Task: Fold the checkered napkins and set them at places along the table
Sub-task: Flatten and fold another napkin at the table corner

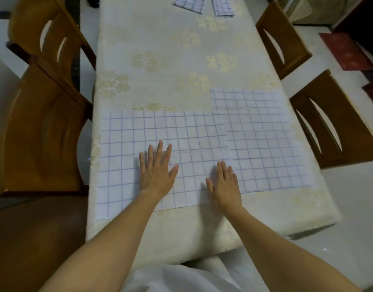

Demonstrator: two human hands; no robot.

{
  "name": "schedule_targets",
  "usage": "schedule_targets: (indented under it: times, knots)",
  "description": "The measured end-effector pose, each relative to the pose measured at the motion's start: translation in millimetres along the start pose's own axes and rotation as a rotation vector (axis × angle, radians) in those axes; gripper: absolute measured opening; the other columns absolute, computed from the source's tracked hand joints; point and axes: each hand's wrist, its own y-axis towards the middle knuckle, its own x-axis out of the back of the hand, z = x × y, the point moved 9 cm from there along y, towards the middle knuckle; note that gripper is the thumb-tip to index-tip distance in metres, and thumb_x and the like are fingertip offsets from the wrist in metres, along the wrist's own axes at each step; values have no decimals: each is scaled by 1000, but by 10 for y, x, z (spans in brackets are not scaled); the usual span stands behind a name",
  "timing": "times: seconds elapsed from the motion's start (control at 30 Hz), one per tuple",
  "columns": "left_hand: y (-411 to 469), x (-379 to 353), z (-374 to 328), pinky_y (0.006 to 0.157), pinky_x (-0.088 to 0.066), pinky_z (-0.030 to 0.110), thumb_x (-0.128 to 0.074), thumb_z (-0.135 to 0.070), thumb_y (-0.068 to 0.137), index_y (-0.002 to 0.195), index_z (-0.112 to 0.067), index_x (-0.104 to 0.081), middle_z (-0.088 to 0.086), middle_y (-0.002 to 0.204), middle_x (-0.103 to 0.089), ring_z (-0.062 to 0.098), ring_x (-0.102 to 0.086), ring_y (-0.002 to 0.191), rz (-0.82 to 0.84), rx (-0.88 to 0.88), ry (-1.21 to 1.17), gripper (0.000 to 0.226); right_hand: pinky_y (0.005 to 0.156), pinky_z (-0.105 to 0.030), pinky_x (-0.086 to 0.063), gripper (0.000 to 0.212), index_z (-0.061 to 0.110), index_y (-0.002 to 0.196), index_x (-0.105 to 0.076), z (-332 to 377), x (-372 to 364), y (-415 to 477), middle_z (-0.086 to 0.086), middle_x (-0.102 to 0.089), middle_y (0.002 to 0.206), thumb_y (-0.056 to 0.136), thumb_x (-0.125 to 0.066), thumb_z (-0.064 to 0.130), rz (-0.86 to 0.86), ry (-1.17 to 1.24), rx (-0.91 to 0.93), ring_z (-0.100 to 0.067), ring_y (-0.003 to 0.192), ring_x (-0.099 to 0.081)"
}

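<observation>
**Overlapping cloths, close to both edges**

The large white cloth napkin with a thin blue check (122, 148) lies flat across the near end of the surface (170, 60), a long top under a cream floral tablecloth. The left hand (156, 171) and the right hand (224, 186) rest on it palm-down with fingers straight, so neither grip holds anything.

Its right border overlaps a second flat checked napkin (265, 144) and seems to lie on top of it. A fold lifted or swept from that side could drag the neighbour askew. A third checked layer (244, 98) shows just behind that one. The near-left corner sits close to the surface's left edge, and the second napkin reaches almost to the right edge, so a sideways push could send cloth over the side.

Further on there is room: the middle stretch shows only tablecloth, up to a small folded checked napkin (188, 4) and a second folded one (222, 8) at the far end. A brown wooden chair (40, 127) stands close on the left and another chair (333, 123) on the right.
</observation>
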Motion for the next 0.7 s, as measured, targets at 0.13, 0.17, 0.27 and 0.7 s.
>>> schedule_targets:
  times: [0.13,0.17,0.27,0.7]
  knots:
    - [319,-19,-63,123,14,52,-10,-58,103,161,-28,13,-4,166,25,26,20,155,12,45,-7,69,122,-38,-25,69,8,158,-20,-89,270,212,-10,-24,164,104,-48,38,-80,124,-7,-27,149,-27]
    - [345,-64,-39,124,12,52,-9,-57,103,161,-28,13,-4,166,25,25,20,155,25,58,16,68,119,-40,-30,68,7,157,-23,-118,332,300,-13,-29,161,102,-52,36,-101,158,-31,-29,145,-33]
    - [295,-122,4,124,7,54,-8,-58,103,161,-26,11,-3,168,19,25,15,156,-10,56,80,69,114,-47,-35,72,4,155,-26,-212,473,587,-21,-35,154,99,-57,36,-144,202,-119,-38,139,-37]
    - [343,-142,23,124,4,54,-6,-62,101,159,-29,17,-5,167,21,24,13,156,-17,80,108,71,84,-36,-50,57,7,138,-47,-399,608,1174,-10,-59,121,94,-66,39,26,548,-347,-28,105,-60]
